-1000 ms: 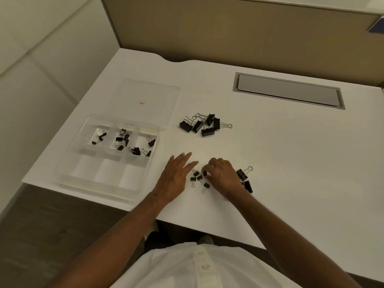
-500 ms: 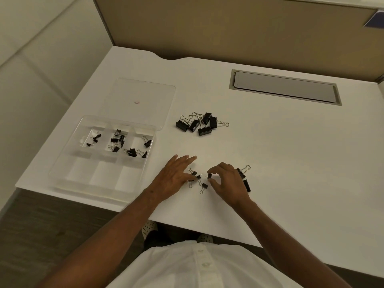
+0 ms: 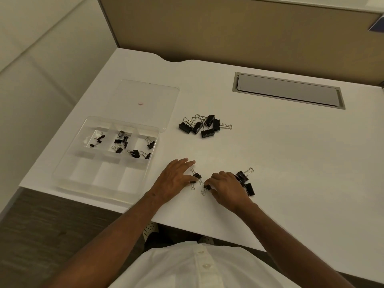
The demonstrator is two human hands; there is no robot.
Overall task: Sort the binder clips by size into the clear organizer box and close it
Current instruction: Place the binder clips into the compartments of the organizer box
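Binder clips lie in several groups on the white desk (image 3: 291,163): tiny ones (image 3: 197,180) between the two hands at about 6 o'clock of the desk, larger ones (image 3: 246,181) just at 3 o'clock of the right hand (image 3: 227,187), and a heap of big ones (image 3: 204,125) toward 12 o'clock. The left hand (image 3: 174,179) rests flat with fingers spread, its fingertips touching a tiny clip, while the right hand's curled fingers pinch another tiny clip (image 3: 206,187). At 9 o'clock the clear organizer box (image 3: 72,173) stands open, lid (image 3: 149,94) laid back, with clips in its three far compartments.
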